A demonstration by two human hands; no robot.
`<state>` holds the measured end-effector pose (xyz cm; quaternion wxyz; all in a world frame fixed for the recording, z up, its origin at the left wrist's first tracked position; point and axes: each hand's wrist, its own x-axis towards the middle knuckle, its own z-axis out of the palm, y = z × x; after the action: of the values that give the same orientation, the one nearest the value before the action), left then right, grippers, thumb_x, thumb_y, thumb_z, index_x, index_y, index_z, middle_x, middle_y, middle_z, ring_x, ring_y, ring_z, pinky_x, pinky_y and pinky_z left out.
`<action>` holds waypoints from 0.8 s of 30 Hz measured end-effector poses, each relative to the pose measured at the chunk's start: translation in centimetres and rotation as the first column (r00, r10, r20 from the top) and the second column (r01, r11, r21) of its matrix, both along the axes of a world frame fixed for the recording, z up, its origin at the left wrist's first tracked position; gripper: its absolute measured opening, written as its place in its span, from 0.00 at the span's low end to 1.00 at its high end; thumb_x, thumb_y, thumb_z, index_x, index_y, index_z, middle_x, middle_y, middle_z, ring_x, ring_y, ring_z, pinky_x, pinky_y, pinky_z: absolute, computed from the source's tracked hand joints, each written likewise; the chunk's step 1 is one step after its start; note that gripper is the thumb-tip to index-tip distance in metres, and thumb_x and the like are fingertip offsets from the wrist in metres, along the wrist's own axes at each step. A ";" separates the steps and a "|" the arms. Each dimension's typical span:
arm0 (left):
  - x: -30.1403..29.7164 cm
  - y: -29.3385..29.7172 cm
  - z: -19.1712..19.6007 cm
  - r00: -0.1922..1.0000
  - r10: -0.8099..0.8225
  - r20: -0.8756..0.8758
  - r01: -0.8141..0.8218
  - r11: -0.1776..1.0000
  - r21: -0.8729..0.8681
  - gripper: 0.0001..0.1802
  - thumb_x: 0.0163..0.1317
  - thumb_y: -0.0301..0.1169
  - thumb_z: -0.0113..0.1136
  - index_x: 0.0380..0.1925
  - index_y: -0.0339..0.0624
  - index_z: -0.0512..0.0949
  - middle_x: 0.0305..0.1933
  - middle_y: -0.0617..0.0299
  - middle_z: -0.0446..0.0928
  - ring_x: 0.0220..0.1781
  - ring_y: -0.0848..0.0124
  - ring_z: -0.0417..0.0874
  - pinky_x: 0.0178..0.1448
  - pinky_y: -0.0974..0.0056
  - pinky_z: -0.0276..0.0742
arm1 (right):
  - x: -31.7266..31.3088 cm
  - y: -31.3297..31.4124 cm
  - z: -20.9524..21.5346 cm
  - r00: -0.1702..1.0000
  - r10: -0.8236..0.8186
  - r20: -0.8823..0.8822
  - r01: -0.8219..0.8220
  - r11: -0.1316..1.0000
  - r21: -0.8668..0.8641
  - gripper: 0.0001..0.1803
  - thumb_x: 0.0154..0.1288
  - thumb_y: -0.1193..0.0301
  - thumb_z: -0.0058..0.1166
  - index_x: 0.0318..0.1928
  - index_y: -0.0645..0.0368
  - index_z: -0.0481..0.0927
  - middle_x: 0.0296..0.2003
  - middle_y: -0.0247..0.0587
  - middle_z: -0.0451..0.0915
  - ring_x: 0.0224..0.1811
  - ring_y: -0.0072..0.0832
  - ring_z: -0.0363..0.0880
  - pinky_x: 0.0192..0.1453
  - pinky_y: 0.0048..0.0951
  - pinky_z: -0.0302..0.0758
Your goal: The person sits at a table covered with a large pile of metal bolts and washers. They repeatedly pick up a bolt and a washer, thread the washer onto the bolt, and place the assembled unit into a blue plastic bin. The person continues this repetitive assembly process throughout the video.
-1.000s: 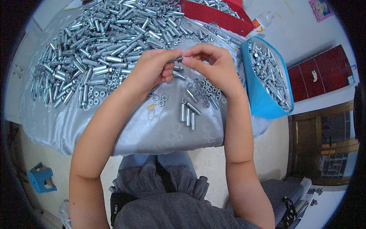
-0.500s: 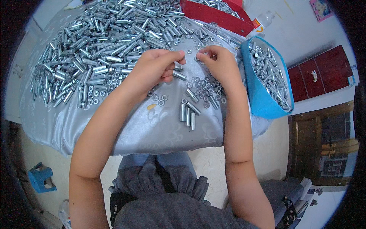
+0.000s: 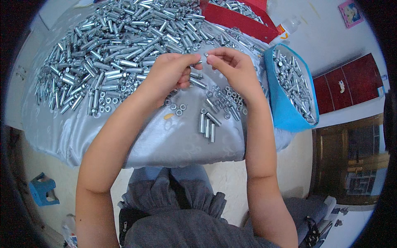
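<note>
My left hand (image 3: 169,74) is closed, with a bolt in its fingers. Only the bolt's metal tip (image 3: 200,62) pokes out past the thumb; the rest is hidden. Close beside it, my right hand (image 3: 233,66) pinches a small metal nut (image 3: 206,54) between thumb and forefinger, a short way from that tip. Below the hands, several loose nuts (image 3: 229,97) lie in a cluster on the table. A few metal sleeves (image 3: 207,128) are lined up nearer to me. Left of my hands spreads a large heap of silvery sleeved bolts (image 3: 120,45).
A blue fabric bin (image 3: 291,118) full of bolts stands at the table's right side. Behind it are a red box (image 3: 242,22) holding more metal parts and a clear plastic bottle (image 3: 289,25). A shiny grey cloth (image 3: 186,144) covers the table. On the floor at left sits a blue stool (image 3: 43,190).
My right hand has risen and moved left, bringing the nut up from near the table towards the bolt. The left hand has barely moved. The view has shifted slightly.
</note>
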<state>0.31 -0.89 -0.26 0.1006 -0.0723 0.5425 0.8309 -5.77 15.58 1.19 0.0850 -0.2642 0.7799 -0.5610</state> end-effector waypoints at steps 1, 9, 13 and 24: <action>-0.1 0.0 -0.1 1.000 0.004 0.003 -0.004 1.000 0.004 0.14 0.57 0.38 0.54 0.27 0.36 0.74 0.14 0.76 0.54 0.15 0.83 0.55 0.20 0.74 0.51 | 0.2 -0.1 0.0 1.000 0.023 0.015 -0.022 0.999 -0.033 0.11 0.55 0.72 0.56 0.37 0.66 0.77 0.32 0.41 0.79 0.31 0.20 0.76 0.37 0.20 0.72; 0.0 0.0 0.0 0.999 0.029 -0.019 -0.029 0.999 0.020 0.13 0.57 0.40 0.53 0.21 0.43 0.71 0.13 0.77 0.54 0.12 0.85 0.52 0.16 0.76 0.45 | 1.2 -1.0 0.3 0.992 0.109 0.067 -0.100 0.987 -0.126 0.09 0.55 0.75 0.55 0.36 0.67 0.76 0.31 0.40 0.79 0.35 0.22 0.78 0.40 0.19 0.73; 0.1 0.0 0.1 0.999 0.034 0.037 -0.033 0.999 -0.043 0.14 0.57 0.42 0.53 0.22 0.46 0.70 0.13 0.77 0.54 0.13 0.85 0.52 0.16 0.76 0.45 | 0.7 -0.9 -0.6 0.993 0.116 0.028 -0.110 0.981 -0.161 0.10 0.53 0.74 0.57 0.36 0.64 0.78 0.30 0.38 0.80 0.33 0.20 0.76 0.39 0.19 0.71; -0.2 0.3 -0.1 0.974 0.214 -0.070 -0.220 0.972 -0.088 0.12 0.60 0.40 0.49 0.28 0.42 0.68 0.14 0.72 0.59 0.12 0.82 0.55 0.15 0.74 0.50 | 1.4 -0.8 -0.4 0.996 0.029 -0.088 -0.024 0.998 0.067 0.10 0.53 0.67 0.58 0.31 0.62 0.80 0.23 0.34 0.77 0.24 0.16 0.71 0.28 0.19 0.66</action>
<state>0.06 -0.59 -0.41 -0.0107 -0.1108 0.5731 0.8119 -4.33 14.82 0.75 0.0664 -0.2963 0.7973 -0.5217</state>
